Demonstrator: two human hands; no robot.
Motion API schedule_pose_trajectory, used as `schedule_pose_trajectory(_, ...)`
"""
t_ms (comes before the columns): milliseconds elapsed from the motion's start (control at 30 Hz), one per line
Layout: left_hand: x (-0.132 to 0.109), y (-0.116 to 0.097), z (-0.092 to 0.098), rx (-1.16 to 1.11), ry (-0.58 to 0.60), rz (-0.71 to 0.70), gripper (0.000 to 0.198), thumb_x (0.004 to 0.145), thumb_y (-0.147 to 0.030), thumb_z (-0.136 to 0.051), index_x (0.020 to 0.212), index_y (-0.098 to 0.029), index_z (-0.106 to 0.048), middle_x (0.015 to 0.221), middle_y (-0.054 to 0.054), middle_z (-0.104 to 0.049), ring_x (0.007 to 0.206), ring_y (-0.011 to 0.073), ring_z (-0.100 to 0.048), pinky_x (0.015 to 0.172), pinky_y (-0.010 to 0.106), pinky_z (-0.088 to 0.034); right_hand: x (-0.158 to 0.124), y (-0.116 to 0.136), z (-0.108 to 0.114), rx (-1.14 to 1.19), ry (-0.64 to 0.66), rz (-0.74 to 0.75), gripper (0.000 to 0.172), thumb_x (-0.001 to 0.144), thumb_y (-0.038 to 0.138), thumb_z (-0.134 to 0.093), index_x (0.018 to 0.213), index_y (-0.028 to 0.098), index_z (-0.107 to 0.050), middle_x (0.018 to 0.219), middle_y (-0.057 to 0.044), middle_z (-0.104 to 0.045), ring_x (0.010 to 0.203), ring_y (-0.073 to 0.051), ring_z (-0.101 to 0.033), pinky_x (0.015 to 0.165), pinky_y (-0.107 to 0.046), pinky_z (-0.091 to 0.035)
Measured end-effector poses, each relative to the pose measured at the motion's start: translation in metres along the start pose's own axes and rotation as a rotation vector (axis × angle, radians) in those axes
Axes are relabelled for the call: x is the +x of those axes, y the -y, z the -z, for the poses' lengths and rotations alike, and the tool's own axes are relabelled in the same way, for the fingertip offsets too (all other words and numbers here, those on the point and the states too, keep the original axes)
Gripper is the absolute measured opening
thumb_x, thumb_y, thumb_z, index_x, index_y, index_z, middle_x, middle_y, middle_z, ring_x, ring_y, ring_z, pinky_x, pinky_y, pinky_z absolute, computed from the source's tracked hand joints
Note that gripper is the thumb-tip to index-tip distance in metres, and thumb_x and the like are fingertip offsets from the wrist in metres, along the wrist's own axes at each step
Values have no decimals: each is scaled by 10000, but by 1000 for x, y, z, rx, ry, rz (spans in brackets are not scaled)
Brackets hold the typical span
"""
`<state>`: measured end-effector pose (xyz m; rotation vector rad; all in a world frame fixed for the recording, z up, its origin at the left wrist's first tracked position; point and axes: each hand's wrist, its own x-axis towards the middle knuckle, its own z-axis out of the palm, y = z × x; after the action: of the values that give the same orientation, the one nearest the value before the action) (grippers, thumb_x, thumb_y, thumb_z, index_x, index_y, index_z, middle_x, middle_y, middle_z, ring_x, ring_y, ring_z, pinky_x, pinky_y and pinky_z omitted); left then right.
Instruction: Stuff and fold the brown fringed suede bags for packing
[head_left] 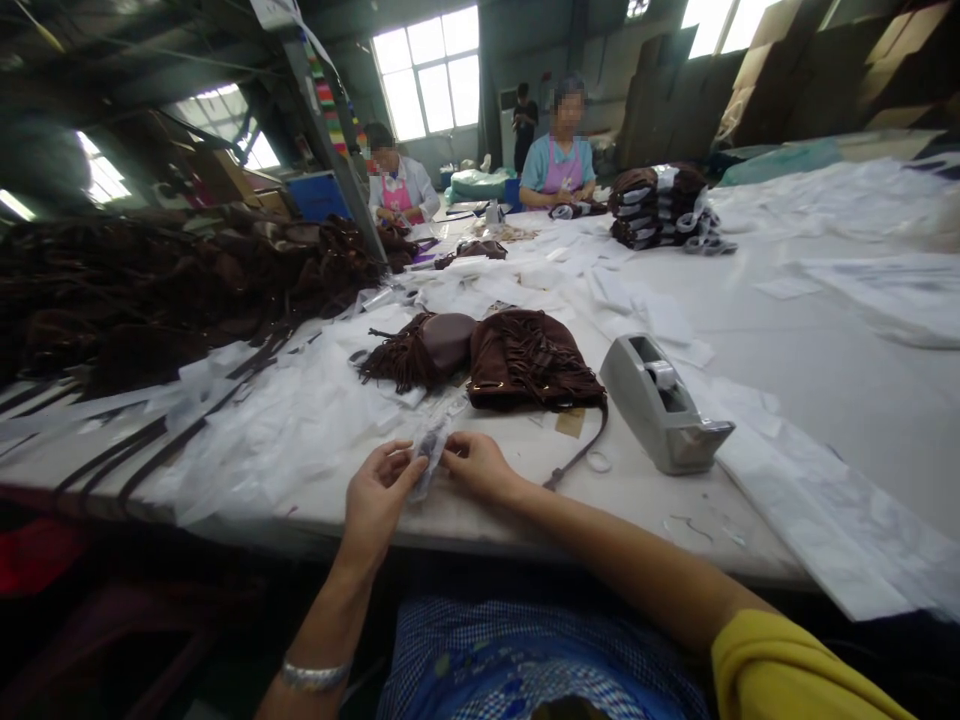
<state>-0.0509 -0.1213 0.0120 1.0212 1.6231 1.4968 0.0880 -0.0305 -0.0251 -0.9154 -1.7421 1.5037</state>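
Near the table's front edge, my left hand (388, 478) is closed on a small clear plastic bag (430, 458) with something dark inside. My right hand (477, 464) pinches the right side of the same bag, its fingers curled. Just beyond my hands lies a dark brown fringed suede bag (532, 360) with eyelets along its lower edge and a thin strap (592, 448) trailing to the right. Touching it on the left is a smooth brown rounded piece (448, 340) beside a fringed tassel (401, 360).
A grey tape dispenser (664, 405) stands to the right. White wrapping sheets (285, 430) spread over the table's left, with a heap of brown bags (150, 290) behind. Stacked wrapped bags (656, 205) sit farther back, near two seated co-workers (559, 165) (401, 185).
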Motion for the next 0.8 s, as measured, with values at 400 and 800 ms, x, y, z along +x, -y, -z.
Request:
schedule_pose_trajectory(400, -8, 3, -5, 144, -40, -83, 305, 718, -377, -809, 939, -186, -725, 933, 43, -736, 899, 211, -666, 856, 308, -501, -3, 7, 9, 435, 165, -145, 309, 723, 402, -775, 885, 139, -757, 746, -16, -692, 635, -113, -570, 618, -230, -431)
schedule_pose_trajectory(800, -12, -1, -6, -187, 16, 142, 431, 664, -348, -850, 956, -194, -573, 923, 3, -692, 822, 154, -668, 759, 253, -502, -11, 9, 5, 748, 286, -256, 424, 622, 422, -873, 932, 149, -783, 893, -72, -746, 846, -195, -665, 859, -331, -486)
